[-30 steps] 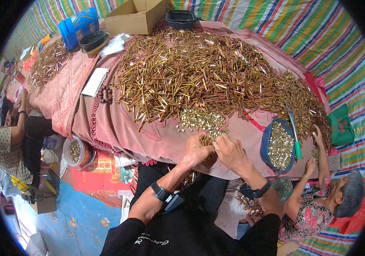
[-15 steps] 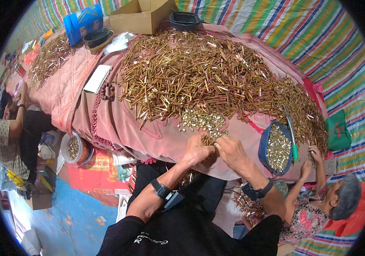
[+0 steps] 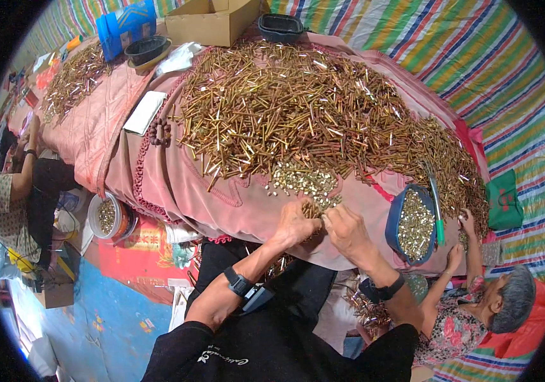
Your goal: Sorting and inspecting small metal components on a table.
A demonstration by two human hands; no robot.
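Gold rods (image 3: 311, 209) bunched in left hand's (image 3: 295, 224) grasp, at cloth's (image 3: 368, 207) near edge. Right hand (image 3: 349, 233) shifted slightly nearer, its grip unclear; probably handling rods singly. Bits (image 3: 303, 180) just beyond.

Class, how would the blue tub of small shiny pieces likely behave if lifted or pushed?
The blue tub would probably feel heavy for its size, since metallic-looking pieces fill much of it. Those loose pieces would likely slide or spill if it tilted. Pushed, it may ruck the pink cloth beneath, which shows soft-looking folds.
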